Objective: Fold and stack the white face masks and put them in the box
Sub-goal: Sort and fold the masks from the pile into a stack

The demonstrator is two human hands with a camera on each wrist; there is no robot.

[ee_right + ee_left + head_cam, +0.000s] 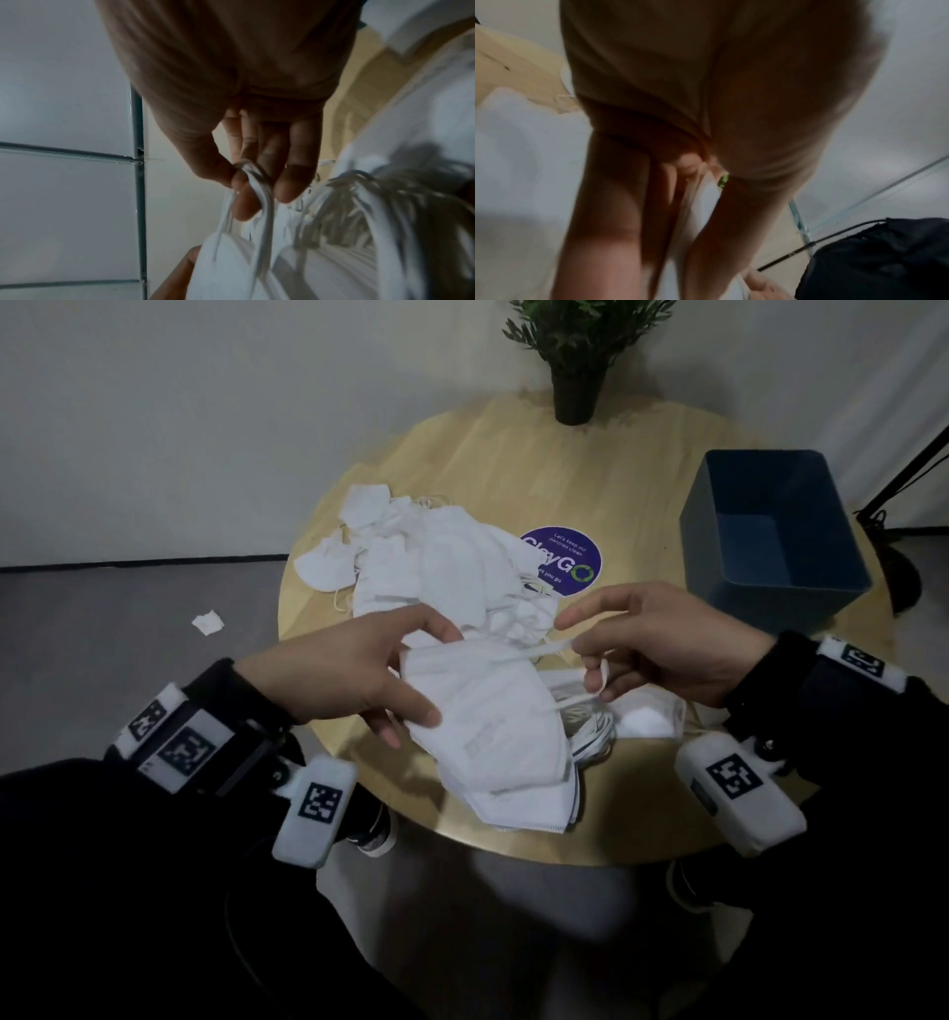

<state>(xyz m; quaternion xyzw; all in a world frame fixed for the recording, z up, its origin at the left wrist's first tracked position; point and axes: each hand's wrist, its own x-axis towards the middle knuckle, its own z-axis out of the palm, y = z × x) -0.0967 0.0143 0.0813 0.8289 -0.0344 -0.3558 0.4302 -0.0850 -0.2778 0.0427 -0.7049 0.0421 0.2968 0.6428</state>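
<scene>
I hold a folded white face mask (482,711) above the near edge of the round wooden table (642,469). My left hand (411,680) pinches the mask's left edge between thumb and fingers. My right hand (590,660) pinches its white ear loops (257,188), which stretch taut toward the mask (231,263). Under the held mask lies a stack of folded masks (529,809). A loose pile of unfolded masks (426,557) sits at the table's middle left. The blue box (770,531) stands open at the right. The left wrist view is blurred and shows mostly my left hand (700,192).
A potted plant (577,356) stands at the table's far edge. A round purple sticker (570,562) lies between the pile and the box. A scrap of white paper (208,622) lies on the grey floor at the left. A clear packet (647,716) lies under my right hand.
</scene>
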